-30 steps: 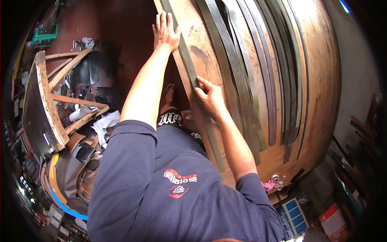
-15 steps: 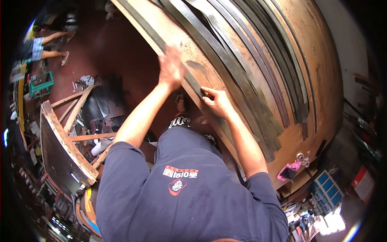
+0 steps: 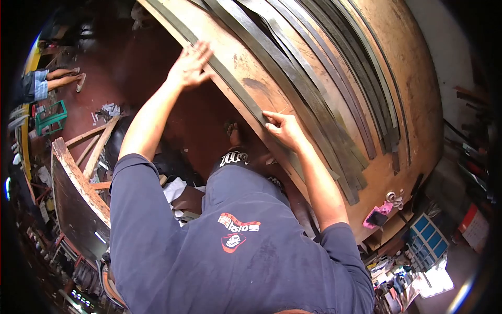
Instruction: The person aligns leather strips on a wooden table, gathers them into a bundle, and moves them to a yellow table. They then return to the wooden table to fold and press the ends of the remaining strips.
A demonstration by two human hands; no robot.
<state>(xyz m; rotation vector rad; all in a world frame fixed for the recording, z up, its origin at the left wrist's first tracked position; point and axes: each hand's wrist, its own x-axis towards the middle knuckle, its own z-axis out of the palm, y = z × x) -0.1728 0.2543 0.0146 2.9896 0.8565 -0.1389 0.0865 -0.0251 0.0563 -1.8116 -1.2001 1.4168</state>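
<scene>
A long dark leather-like strip [image 3: 230, 81] lies along the near edge of the wooden table [image 3: 251, 68]. My left hand [image 3: 192, 64] is flat on the strip farther along, fingers spread and palm down. Closer to my body, my right hand [image 3: 285, 128] touches the strip with its outstretched index finger. Its thumb is apart from that finger, the other fingers are curled, and I see nothing gripped in it. Beside the right hand, several more dark strips [image 3: 308, 99] run lengthwise across the tabletop.
A pink cloth with a dark object [image 3: 376, 217] lies by the table's near corner. At the left stand a wooden frame [image 3: 78, 178] and a green stool [image 3: 51, 118] on the red floor. Another person's legs [image 3: 63, 81] show at the far left.
My left hand has slid away from me along the strip, its fingers now spread wider. The right hand stays at nearly the same place on the strip.
</scene>
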